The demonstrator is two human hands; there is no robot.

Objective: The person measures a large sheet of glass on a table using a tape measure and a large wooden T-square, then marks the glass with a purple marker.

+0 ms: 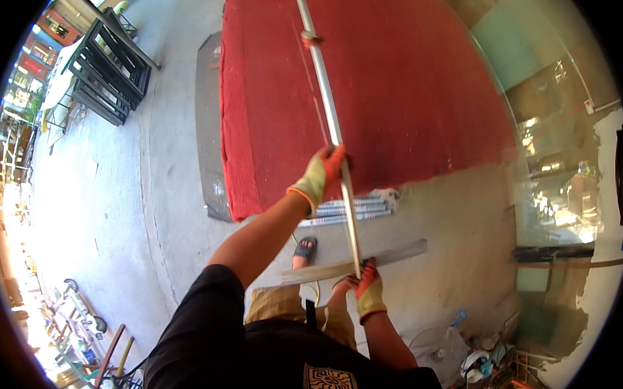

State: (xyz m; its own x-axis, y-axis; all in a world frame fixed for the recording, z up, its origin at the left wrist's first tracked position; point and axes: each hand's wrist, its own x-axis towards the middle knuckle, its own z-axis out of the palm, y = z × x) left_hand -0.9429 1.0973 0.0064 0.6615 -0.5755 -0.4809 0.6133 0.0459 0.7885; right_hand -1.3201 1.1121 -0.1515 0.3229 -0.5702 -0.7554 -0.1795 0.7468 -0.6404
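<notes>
A long silver metal bar (pixel 328 101) runs from above the red-covered table (pixel 405 116) back toward my waist. My left hand (pixel 323 175), in a yellow and orange-red work glove, is closed around its middle part at the table's near edge. My right hand (pixel 370 292), gloved alike, is closed at the bar's near end, low in front of my body. A flat grey strip (pixel 396 252) crosses under that end; whether the right fingers also touch it I cannot tell. Farther up, a small reddish-brown piece (pixel 311 39) sits on the bar, too blurred to name.
White wrapped lengths (pixel 353 212) lie on the floor under the table's near edge. Dark frames (pixel 108 75) stand at far left. Glass panels (pixel 552 200) line the right side, with bags and clutter (pixel 468 357) at lower right. A scooter (pixel 85 305) stands lower left.
</notes>
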